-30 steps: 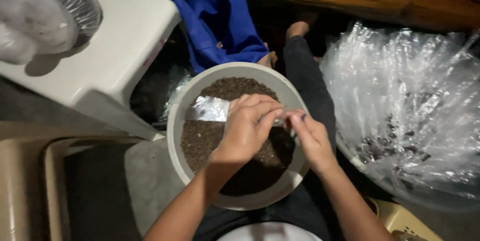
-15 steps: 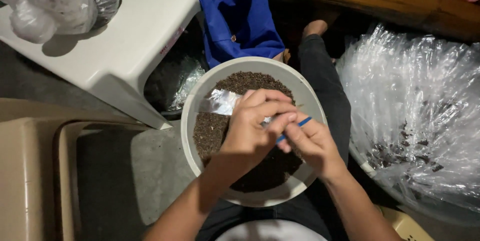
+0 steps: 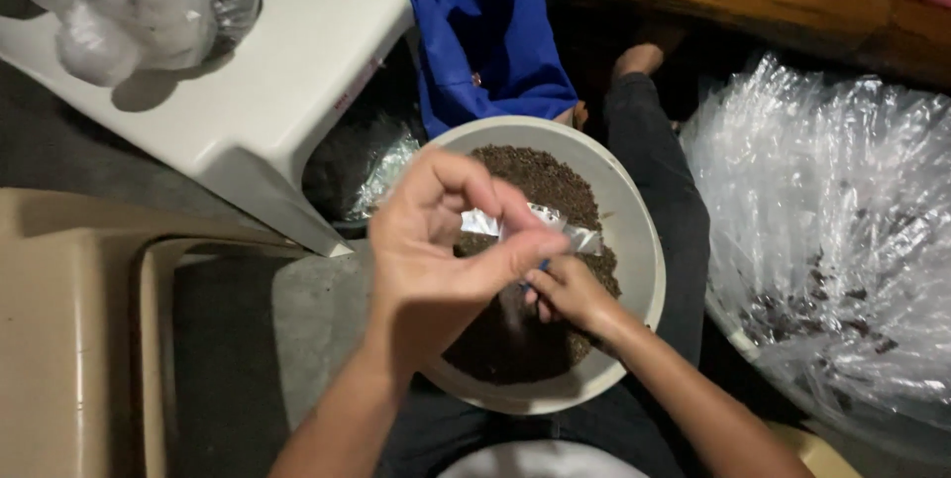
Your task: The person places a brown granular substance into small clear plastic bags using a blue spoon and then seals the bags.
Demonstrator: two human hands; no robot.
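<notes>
Below you, a round, smooth white bowl (image 3: 634,240) sat on your lap, filled with dark, crumbly granules (image 3: 535,176). Your left hand (image 3: 436,240) hovered over its left side, fingers curled, thumb and fingertips pinching a small, crinkly clear plastic bag (image 3: 540,225) above the granules. Your right hand (image 3: 570,295) was tucked beneath it, fingers closed; what it gripped was hard to make out. To the right lay a heap of glossy clear bags (image 3: 832,240). Far left stood a white plastic stool (image 3: 277,92), cut off by the frame. Blue cloth (image 3: 485,32) lay beyond the bowl.
</notes>
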